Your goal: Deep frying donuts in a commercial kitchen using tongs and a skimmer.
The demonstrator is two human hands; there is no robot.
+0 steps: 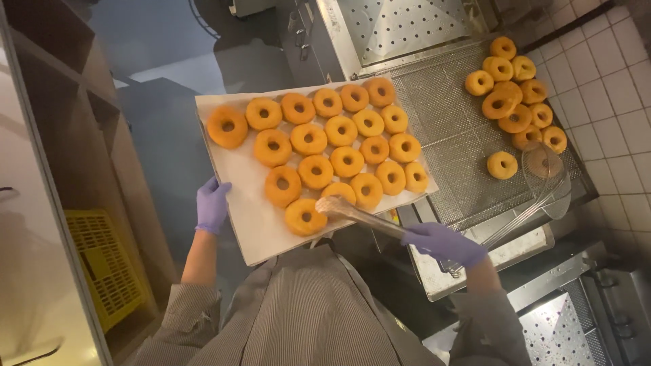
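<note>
My left hand, in a purple glove, grips the left edge of a paper-lined tray held in the air. Several golden ring doughnuts lie in rows on it. My right hand, also gloved, holds metal tongs whose tips rest by the doughnuts at the tray's near edge. More doughnuts lie heaped on a perforated metal draining rack to the right.
A wire skimmer lies on the rack's right end next to a lone doughnut. White tiled wall stands at the right. Wooden shelving and a yellow plastic crate are at the left.
</note>
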